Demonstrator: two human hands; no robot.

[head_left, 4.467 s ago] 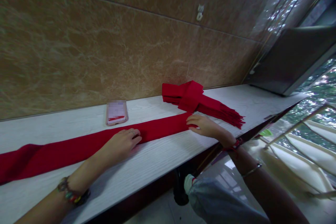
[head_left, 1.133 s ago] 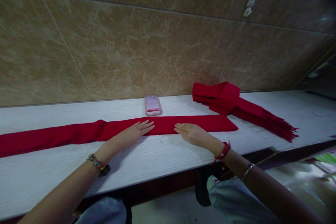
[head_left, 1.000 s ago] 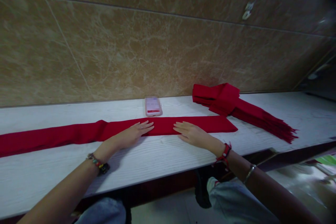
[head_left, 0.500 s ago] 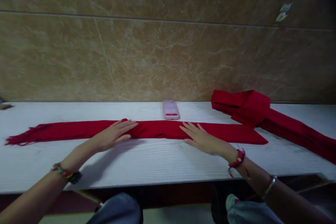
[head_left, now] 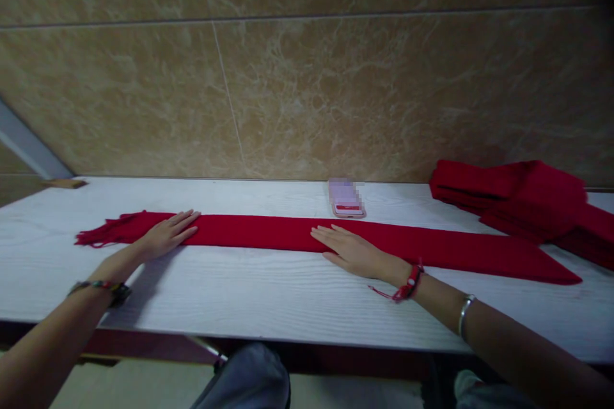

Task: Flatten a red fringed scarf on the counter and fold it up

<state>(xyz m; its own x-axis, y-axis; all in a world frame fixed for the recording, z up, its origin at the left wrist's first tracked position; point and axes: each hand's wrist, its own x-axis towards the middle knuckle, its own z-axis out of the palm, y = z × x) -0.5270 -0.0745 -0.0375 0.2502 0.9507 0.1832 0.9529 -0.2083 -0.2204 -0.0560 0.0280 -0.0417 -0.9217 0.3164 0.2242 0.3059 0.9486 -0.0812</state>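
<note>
Scarf: long red scarf [head_left: 288, 235], folded into a narrow flat band, laid lengthwise along the white wood-grain counter [head_left: 268, 297]; plain knit, no pattern seen.
Scarf ends: fringe [head_left: 98, 234] at the left end, loose and a bit ragged; right end comes to a slanted point near the counter's front edge.
Left hand [head_left: 165, 236]: flat on the scarf just beside the fringe, fingers straight and slightly spread, palm down, gripping nothing. Beaded bracelet at the wrist.
Right hand [head_left: 350, 252]: flat on the scarf's middle stretch, fingers extended toward the left, pressing, not clasping. Red cord bracelet at the wrist, metal bangle further up the forearm.
Hands: well apart along the band.
Phone [head_left: 345, 197]: pinkish case, lying just behind the scarf near the wall; screen blurred, nothing readable.
Second pile: stack of red scarves [head_left: 518, 195] at the right, against the brown marble wall [head_left: 307, 96].
Writing, brands: none legible anywhere.
</note>
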